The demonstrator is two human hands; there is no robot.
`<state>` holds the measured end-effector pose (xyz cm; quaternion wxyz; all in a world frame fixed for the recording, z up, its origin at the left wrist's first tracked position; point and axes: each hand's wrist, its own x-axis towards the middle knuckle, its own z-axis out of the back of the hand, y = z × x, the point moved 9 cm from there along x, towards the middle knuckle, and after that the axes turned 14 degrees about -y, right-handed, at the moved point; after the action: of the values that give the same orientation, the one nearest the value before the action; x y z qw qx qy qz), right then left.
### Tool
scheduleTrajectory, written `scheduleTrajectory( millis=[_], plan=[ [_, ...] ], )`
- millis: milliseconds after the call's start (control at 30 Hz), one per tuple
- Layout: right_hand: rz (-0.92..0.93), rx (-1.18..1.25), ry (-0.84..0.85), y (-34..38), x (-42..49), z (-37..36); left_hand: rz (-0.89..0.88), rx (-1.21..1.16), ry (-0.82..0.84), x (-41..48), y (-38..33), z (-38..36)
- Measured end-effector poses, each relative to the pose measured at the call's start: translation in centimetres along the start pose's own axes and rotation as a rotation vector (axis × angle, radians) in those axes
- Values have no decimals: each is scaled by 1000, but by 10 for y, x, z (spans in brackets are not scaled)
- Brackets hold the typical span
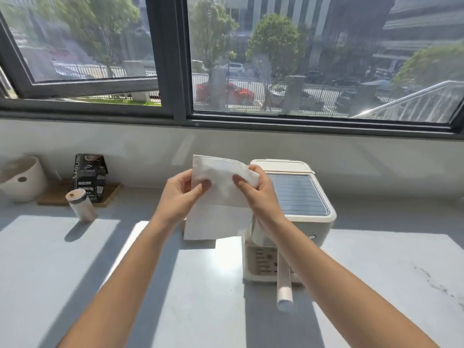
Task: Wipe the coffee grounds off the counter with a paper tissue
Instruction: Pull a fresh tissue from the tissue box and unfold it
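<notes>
Fingers of left hand point(179, 194) and right hand point(258, 194) pinch the paper tissue point(218, 197) between them, raised above the counter point(100, 259).

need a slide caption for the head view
Left hand and right hand pinch a paper tissue above the counter; coffee grounds lie far right.

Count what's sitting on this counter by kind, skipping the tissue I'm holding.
Machines: 1, the coffee machine.
Containers: 3, the white pot, black carton, lidded jar.
Trays: 1, the wooden tray.
Total: 5.
</notes>
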<state>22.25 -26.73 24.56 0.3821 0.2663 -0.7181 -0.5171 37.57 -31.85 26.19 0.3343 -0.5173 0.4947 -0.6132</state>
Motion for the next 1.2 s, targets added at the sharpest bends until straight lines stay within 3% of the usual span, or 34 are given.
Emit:
scheduleTrajectory(
  millis=[167,367,467,533,667,900,967,1033,1200],
  plan=[
    [-202,18,129,-6,-50,74,55,-31,22,-54,-1,-64],
    [-216,-28,-190,-5,-102,218,317,-130,241,-128,36,-178],
    [-243,-102,-250,-8,-122,275,370,-18,406,-175,64,-228],
    [-366,-118,-252,-22,-136,307,371,64,464,-198,81,-253],
    [-577,56,-193,-41,-151,346,464,78,502,-213,99,-286],
    [-588,149,-298,-52,-139,383,592,72,612,-196,115,-328],
    [-595,68,-309,-56,-134,395,675,43,625,-196,125,-342],
    [-534,-102,-305,-57,-129,407,641,109,622,-193,135,-354],
    [-421,-390,-275,-60,-118,433,327,220,722,-190,138,-395]
  ],
)
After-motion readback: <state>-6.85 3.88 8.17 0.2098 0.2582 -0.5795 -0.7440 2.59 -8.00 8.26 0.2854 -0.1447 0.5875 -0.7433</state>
